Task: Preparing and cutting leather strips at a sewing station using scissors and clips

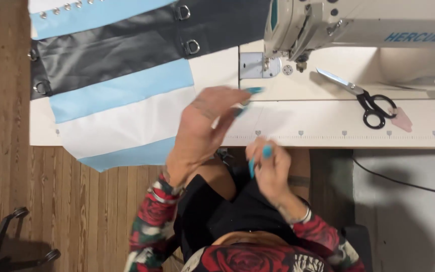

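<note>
We look down on a white worktop carrying a cream sewing machine at its far right; the machine's upper arm is cut off by the frame's top edge, and its needle area is too small to read. A striped panel of light blue, black and white fabric, fitted with metal rings and eyelets, lies flat over the worktop's left end and overhangs its near edge, presumably so that it stays smooth and within reach of the needle. Our left hand is raised over the near edge just right of the panel, fingers spread and gripping nothing we can see; motion blur softens its outline. Our right hand sits below the near edge, over the lap, fingers curled together; whether it pinches something small we cannot tell. Black-handled scissors rest beneath the machine's arm, well apart from both hands; a chair base shows partly on the wooden floor at the lower left.
</note>
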